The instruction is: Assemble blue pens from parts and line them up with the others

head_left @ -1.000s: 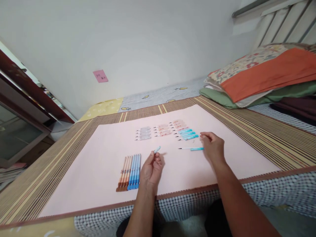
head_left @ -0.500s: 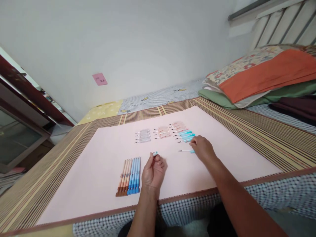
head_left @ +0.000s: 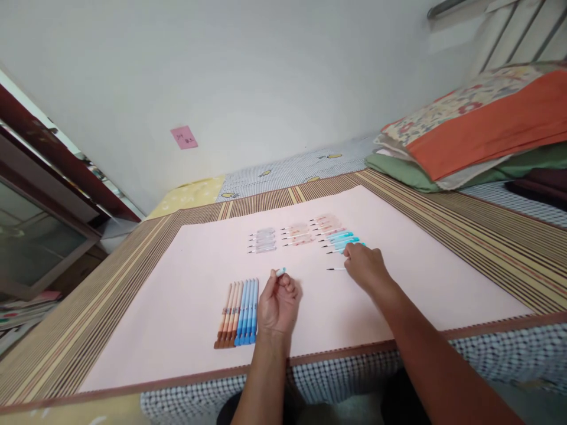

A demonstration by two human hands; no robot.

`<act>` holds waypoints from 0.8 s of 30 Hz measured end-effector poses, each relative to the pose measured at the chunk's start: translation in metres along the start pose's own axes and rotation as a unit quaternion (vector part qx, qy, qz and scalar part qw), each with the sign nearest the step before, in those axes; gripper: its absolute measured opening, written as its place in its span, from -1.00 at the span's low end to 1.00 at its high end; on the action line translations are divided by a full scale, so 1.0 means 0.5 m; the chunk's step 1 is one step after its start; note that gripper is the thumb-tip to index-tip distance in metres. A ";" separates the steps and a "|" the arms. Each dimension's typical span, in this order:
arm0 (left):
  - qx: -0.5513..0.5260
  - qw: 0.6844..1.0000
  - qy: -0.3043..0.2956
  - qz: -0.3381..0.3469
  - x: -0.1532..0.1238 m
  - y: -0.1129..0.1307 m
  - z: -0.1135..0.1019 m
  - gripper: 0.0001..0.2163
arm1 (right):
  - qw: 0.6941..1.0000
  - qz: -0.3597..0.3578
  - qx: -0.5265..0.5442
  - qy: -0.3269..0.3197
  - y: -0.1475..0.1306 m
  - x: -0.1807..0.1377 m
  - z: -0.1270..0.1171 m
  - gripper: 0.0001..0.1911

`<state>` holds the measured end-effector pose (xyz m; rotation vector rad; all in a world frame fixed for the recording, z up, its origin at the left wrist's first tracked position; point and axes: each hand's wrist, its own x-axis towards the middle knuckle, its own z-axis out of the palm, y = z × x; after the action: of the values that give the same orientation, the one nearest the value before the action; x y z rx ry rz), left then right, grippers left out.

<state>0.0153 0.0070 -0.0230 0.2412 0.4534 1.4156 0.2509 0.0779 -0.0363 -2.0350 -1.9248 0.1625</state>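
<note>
My left hand (head_left: 278,301) is closed in a pinch on a small light-blue pen cap (head_left: 280,271), held just above the pink sheet (head_left: 186,295). My right hand (head_left: 365,267) rests on the sheet with its fingers curled over a blue pen refill (head_left: 337,269); only the thin black-tipped end sticks out to the left. Just beyond the right hand lie rows of blue refills (head_left: 341,239), pink refills (head_left: 325,223) and clear caps (head_left: 262,241). A row of several orange and blue pen barrels (head_left: 239,311) lies left of my left hand.
The pink sheet lies on a striped woven mat (head_left: 88,307) over a bed. Folded blankets and a pillow (head_left: 478,130) are stacked at the back right. A white wall (head_left: 266,71) with a pink note (head_left: 183,137) stands behind. A dark wooden cabinet (head_left: 39,195) is at the left.
My right hand has moved left onto the loose blue refill and closed over it, hiding its blue end. My left hand still pinches the cap, now turned more upright.
</note>
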 end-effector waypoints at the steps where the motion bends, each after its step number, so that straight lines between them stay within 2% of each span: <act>1: 0.004 1.000 0.001 0.001 0.000 -0.001 0.000 -0.84 | 1.000 -0.005 0.004 -0.005 0.000 0.000 0.001 -0.78; 11: 0.011 1.000 0.014 0.002 0.003 0.000 0.004 -0.80 | 0.999 0.003 0.035 -0.014 0.012 0.001 -0.018 -0.78; 18: -0.013 1.000 0.017 -0.009 0.003 -0.002 0.001 -0.82 | 0.998 0.001 0.048 0.027 0.001 0.004 -0.024 -0.86; 20: -0.010 1.000 0.013 -0.009 0.004 -0.004 0.001 -0.83 | 0.993 -0.023 0.105 0.054 -0.021 -0.002 -0.022 -0.89; 22: -0.004 1.000 0.012 -0.006 0.006 -0.007 -0.001 -0.83 | 0.978 -0.087 0.178 0.069 -0.056 -0.014 -0.012 -0.89; 24: 0.003 1.000 0.017 -0.004 0.008 -0.009 -0.003 -0.85 | 0.967 -0.151 0.198 0.048 -0.095 -0.028 0.004 -0.85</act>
<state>0.0190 0.0099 -0.0271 0.2213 0.4861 1.4115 0.2042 0.0657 -0.0253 -1.4536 -1.9296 0.3369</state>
